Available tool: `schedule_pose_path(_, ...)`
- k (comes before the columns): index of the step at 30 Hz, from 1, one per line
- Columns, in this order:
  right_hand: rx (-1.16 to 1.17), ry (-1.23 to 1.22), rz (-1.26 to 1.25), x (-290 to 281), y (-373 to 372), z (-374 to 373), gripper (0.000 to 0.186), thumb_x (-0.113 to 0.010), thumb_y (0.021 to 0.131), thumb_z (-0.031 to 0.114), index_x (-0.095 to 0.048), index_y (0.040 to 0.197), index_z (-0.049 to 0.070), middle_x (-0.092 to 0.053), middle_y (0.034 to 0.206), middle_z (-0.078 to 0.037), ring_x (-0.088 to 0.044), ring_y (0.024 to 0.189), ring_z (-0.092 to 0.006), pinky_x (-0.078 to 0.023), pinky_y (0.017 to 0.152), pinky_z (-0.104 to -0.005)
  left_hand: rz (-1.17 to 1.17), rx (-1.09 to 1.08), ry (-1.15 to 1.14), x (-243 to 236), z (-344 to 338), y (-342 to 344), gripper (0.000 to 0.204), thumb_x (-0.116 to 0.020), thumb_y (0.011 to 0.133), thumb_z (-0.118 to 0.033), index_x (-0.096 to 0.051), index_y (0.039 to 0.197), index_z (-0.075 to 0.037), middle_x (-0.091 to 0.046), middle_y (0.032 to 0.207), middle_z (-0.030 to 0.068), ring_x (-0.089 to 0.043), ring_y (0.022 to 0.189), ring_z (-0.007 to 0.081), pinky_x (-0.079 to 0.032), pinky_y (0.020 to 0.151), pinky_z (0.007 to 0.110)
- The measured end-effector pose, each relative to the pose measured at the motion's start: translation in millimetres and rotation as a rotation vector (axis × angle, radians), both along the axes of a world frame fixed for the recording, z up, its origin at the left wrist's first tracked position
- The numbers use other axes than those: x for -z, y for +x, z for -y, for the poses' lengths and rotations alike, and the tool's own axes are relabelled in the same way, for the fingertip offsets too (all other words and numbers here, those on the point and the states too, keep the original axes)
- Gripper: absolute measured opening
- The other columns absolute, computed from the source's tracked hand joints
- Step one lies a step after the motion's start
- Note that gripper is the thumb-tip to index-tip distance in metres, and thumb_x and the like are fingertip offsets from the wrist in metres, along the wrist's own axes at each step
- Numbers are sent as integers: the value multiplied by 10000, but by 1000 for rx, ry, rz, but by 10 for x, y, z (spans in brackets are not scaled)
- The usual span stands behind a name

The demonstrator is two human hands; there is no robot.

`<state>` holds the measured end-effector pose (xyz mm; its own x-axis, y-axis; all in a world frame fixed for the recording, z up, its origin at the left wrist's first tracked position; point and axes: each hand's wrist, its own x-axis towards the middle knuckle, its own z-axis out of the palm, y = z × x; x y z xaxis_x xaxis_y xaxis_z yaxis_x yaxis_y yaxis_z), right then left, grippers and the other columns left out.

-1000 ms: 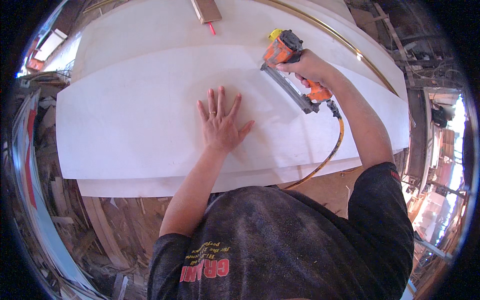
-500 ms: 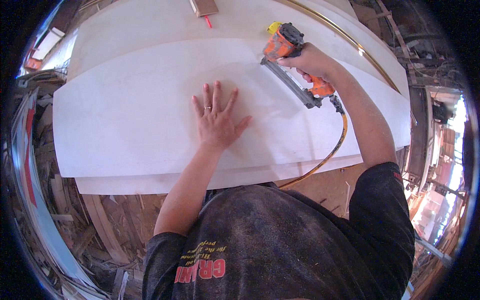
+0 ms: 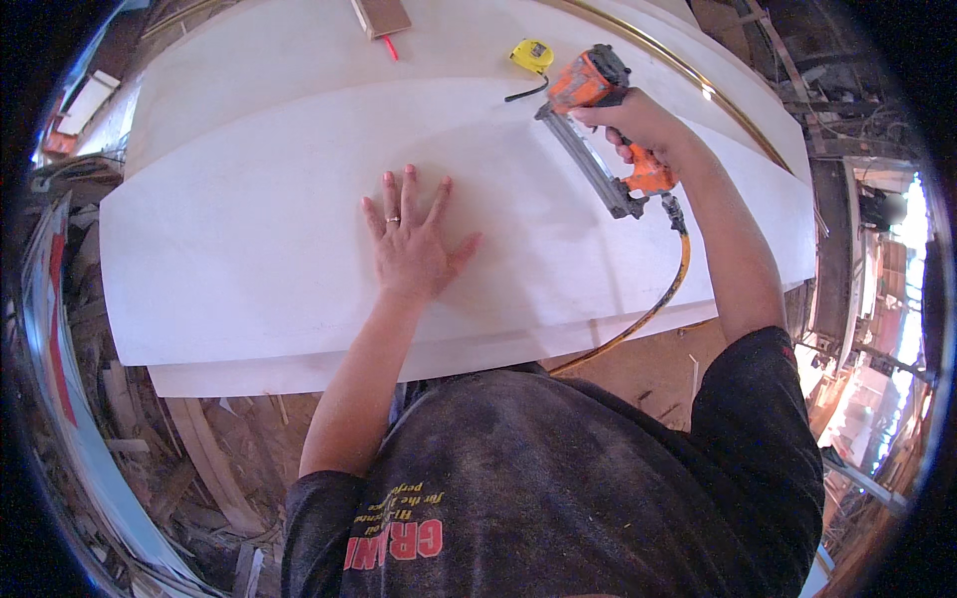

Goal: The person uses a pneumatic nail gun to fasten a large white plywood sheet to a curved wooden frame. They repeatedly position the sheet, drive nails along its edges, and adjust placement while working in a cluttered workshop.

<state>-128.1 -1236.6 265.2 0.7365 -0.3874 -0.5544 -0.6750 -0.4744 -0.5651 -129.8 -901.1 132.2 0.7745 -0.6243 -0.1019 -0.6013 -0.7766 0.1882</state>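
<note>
So the left hand (image 3: pixel 411 242) was flat on the top sheet (image 3: pixel 249 229), fingers spread wide, palm pressing it down near the middle. The right hand (image 3: pixel 638 125) was wrapped tight around the handle of the orange nailer (image 3: pixel 596 120), its nose down on the sheet at the far edge, hose (image 3: pixel 658 304) trailing back off the near side toward the body. The sheet lay stacked on another pale panel (image 3: pixel 249 377) that poked out along the near edge.

Progress-wise, hard to call. I couldn't see any nail heads or marks anywhere on that surface, way too small to tell. My guess is the fastening was somewhere along the far edge, with the near and left edges probably still to go. A yellow tape measure (image 3: pixel 533 55) sat just past the nailer, not in use.
</note>
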Motion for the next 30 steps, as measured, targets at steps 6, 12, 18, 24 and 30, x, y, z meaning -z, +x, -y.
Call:
schedule_pose_path(6, -17, 25, -50, -6, -144, 118, 484, -811, 855, 489, -674, 1021, 55, -492, 587, 42, -487, 421, -82, -380, 445, -277, 51, -14, -107, 98, -19, -7, 893, -590, 885, -758, -366, 1626, -314, -153, 1734, 167, -87, 1604, 403, -59, 1238, 701)
schedule_pose_path(12, -4, -19, -82, 62, -166, 140, 475, -817, 858, 469, -681, 1049, 56, -482, 592, 48, -489, 444, -79, -390, 448, -292, 65, -8, -136, 125, -47, 1, 885, -583, 888, -757, -376, 1621, -307, -178, 1727, 160, -89, 1605, 395, -64, 1237, 703)
schedule_pose_path(18, -11, 29, -62, 71, -171, 176, 421, -805, 871, 427, -687, 1053, 67, -462, 596, 51, -474, 440, -85, -388, 446, -291, 55, -13, -81, 90, -53, 13, 866, -569, 907, -737, -369, 1626, -297, -161, 1730, 164, -75, 1606, 395, -61, 1251, 676)
schedule_pose_path(24, -14, -12, -37, 81, -151, 118, 396, -796, 876, 396, -685, 1055, 61, -460, 608, 40, -460, 442, -89, -387, 439, -294, 91, -21, -132, 138, -100, 15, 865, -578, 900, -739, -379, 1620, -304, -171, 1727, 164, -88, 1604, 397, -65, 1246, 683)
schedule_pose_path(30, 13, 26, -72, 121, -194, 214, 396, -799, 873, 399, -693, 1102, 94, -457, 611, 41, -445, 436, -90, -378, 432, -297, 64, -20, -93, 131, -135, 59, 879, -583, 891, -751, -376, 1622, -309, -175, 1727, 158, -84, 1606, 390, -64, 1253, 671)
